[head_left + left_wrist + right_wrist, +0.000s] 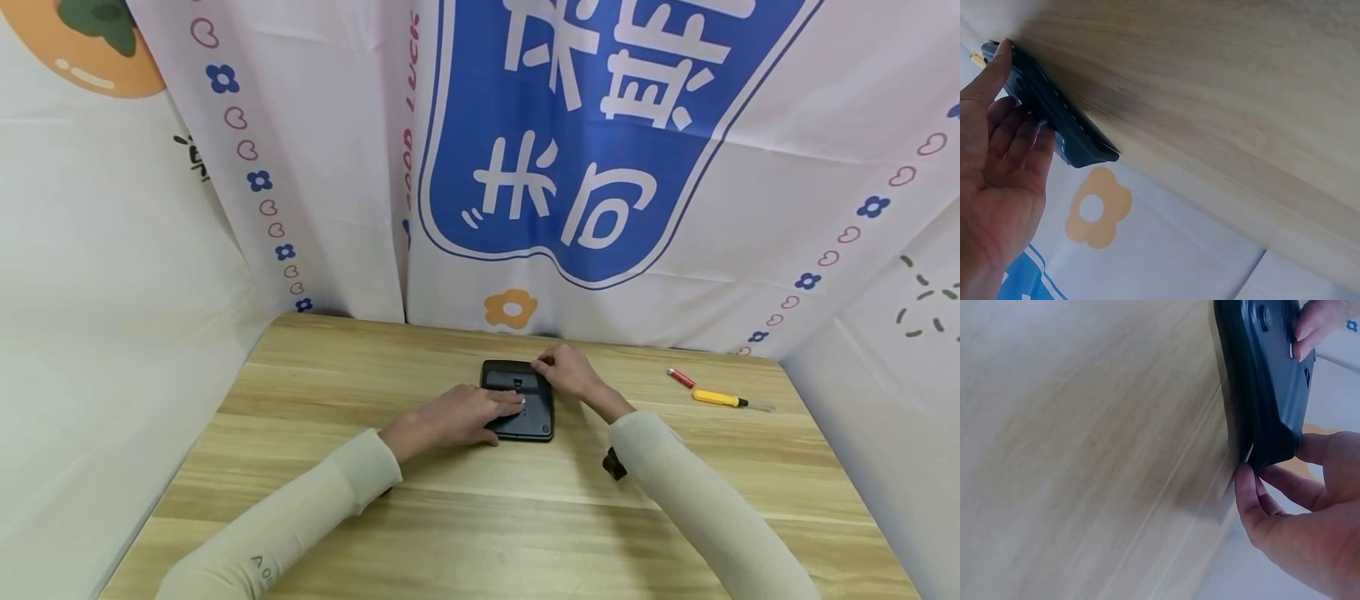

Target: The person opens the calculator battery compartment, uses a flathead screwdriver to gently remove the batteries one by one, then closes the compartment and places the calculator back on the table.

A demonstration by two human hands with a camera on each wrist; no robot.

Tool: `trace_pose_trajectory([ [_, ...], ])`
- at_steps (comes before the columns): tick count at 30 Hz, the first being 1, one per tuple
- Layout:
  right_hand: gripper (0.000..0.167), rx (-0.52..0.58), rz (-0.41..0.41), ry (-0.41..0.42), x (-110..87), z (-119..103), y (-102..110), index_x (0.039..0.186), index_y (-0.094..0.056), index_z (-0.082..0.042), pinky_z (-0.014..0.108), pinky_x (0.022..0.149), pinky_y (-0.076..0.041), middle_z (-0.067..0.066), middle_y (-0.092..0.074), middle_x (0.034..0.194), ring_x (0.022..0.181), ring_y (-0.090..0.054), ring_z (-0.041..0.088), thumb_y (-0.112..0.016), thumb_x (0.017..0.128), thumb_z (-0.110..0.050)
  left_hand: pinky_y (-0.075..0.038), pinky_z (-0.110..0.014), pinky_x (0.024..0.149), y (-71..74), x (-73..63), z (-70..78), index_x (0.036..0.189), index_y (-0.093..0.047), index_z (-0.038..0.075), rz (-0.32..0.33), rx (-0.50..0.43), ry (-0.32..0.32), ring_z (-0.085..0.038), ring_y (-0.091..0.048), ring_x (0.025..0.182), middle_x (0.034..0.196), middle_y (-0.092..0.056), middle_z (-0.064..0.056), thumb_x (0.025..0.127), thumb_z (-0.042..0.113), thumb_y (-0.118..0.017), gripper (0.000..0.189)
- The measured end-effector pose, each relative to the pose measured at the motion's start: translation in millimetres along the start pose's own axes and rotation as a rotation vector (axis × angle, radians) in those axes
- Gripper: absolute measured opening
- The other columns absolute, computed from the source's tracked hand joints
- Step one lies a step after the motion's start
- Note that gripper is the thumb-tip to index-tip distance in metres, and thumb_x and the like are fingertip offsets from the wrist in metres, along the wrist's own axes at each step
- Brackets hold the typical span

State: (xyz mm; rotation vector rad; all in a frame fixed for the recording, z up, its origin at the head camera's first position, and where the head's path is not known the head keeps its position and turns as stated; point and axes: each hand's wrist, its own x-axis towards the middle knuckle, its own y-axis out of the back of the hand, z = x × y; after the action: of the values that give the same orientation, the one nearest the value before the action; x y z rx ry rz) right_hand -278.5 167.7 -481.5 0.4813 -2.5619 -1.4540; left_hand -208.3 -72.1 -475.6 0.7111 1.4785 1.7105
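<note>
A black calculator (534, 425) lies back side up on the wooden table, with its thicker end away from me. My left hand (468, 414) rests on it from the left; its fingers stretch across the back and the thumb touches the near left edge. In the left wrist view the left hand (1007, 156) has its palm turned to the camera. At the far right corner my right hand (572, 372) pinches the calculator. The right wrist view shows the right hand (1310, 500) with its thumb on the back and fingertips at the edge by the tabletop.
To the right on the table (450, 533) lie a red battery (681, 378) and a screwdriver (717, 398) with a yellow handle. A printed cloth (337, 167) hangs behind the far table edge. White cloth walls (112, 292) stand on both sides.
</note>
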Motion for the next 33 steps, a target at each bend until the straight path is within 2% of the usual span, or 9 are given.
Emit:
trace_pose_trajectory([
  [6, 0.028, 0.063, -0.035, -0.054, 3.0, 1.3, 2.2, 0.112, -0.080, 0.002, 0.037, 0.079, -0.055, 0.012, -0.079, 0.103, 0.084, -0.066, 0.019, -0.065, 0.106, -0.020, -0.058, -0.044, 0.102, 0.1, 1.1, 1.0, 0.156, -0.054, 0.013, -0.004, -0.001, 0.006, -0.024, -0.062, 0.136, 0.161, -0.050, -0.007, 0.097, 0.032, -0.080, 0.068],
  [9, 0.028, 0.128, -0.052, -0.095, 3.6, 1.0, 4.9, 0.110, -0.081, 0.002, 0.031, 0.073, -0.050, 0.007, -0.075, 0.090, 0.077, -0.059, 0.017, -0.066, 0.105, -0.021, -0.058, -0.043, 0.102, 0.9, 1.5, 1.9, 0.156, -0.055, 0.012, -0.003, 0.006, 0.010, -0.023, -0.062, 0.136, 0.161, -0.051, -0.007, 0.096, 0.032, -0.081, 0.068],
  [13, 0.025, 0.232, -0.078, -0.157, 4.0, 3.2, 6.7, 0.097, -0.081, -0.002, 0.027, 0.063, -0.038, -0.003, -0.054, 0.067, 0.064, -0.047, 0.013, -0.069, 0.104, -0.023, -0.058, -0.042, 0.102, 1.5, 1.5, 2.4, 0.155, -0.055, 0.012, -0.004, 0.005, 0.006, -0.022, -0.061, 0.137, 0.160, -0.052, -0.005, 0.096, 0.030, -0.081, 0.067],
  [16, 0.025, 0.306, -0.095, -0.198, 3.4, 5.2, 7.5, 0.089, -0.078, -0.004, 0.026, 0.060, -0.036, -0.005, -0.047, 0.063, 0.060, -0.044, 0.012, -0.072, 0.103, -0.024, -0.057, -0.040, 0.103, 1.2, 1.3, 2.4, 0.154, -0.056, 0.011, 0.000, -0.001, -0.002, -0.020, -0.060, 0.138, 0.159, -0.052, -0.004, 0.096, 0.029, -0.082, 0.067],
  [21, 0.023, 0.440, -0.109, -0.249, 2.2, 6.8, 8.5, 0.089, -0.078, -0.002, 0.028, 0.066, -0.050, -0.003, -0.063, 0.076, 0.069, -0.056, 0.013, -0.074, 0.101, -0.021, -0.057, -0.039, 0.104, 0.6, 0.9, 1.5, 0.154, -0.056, 0.012, 0.004, -0.007, -0.006, -0.018, -0.057, 0.140, 0.159, -0.052, -0.003, 0.095, 0.029, -0.083, 0.067],
  [25, 0.021, 0.577, -0.127, -0.316, 1.8, 7.5, 8.6, 0.090, -0.077, 0.001, 0.028, 0.068, -0.054, -0.002, -0.063, 0.073, 0.068, -0.057, 0.013, -0.074, 0.101, -0.017, -0.057, -0.039, 0.104, 0.6, -0.1, 1.3, 0.153, -0.057, 0.011, 0.009, -0.020, -0.005, -0.018, -0.057, 0.141, 0.159, -0.052, -0.004, 0.094, 0.027, -0.083, 0.067],
  [29, 0.020, 0.754, -0.157, -0.418, 1.4, 8.0, 8.5, 0.106, -0.077, 0.004, 0.025, 0.066, -0.058, 0.000, -0.065, 0.074, 0.066, -0.062, 0.010, -0.072, 0.102, -0.015, -0.056, -0.041, 0.105, 1.1, -1.2, 1.9, 0.154, -0.057, 0.011, 0.014, -0.038, 0.003, -0.020, -0.058, 0.140, 0.160, -0.052, -0.005, 0.094, 0.025, -0.083, 0.067],
  [33, 0.027, 0.860, -0.161, -0.479, 1.2, 8.9, 6.6, 0.120, -0.074, 0.008, 0.026, 0.067, -0.062, 0.002, -0.073, 0.081, 0.069, -0.069, 0.010, -0.071, 0.102, -0.012, -0.055, -0.042, 0.107, 1.8, -1.6, 3.4, 0.154, -0.056, 0.011, 0.015, -0.044, 0.015, -0.021, -0.059, 0.138, 0.160, -0.051, -0.005, 0.094, 0.024, -0.084, 0.067],
])
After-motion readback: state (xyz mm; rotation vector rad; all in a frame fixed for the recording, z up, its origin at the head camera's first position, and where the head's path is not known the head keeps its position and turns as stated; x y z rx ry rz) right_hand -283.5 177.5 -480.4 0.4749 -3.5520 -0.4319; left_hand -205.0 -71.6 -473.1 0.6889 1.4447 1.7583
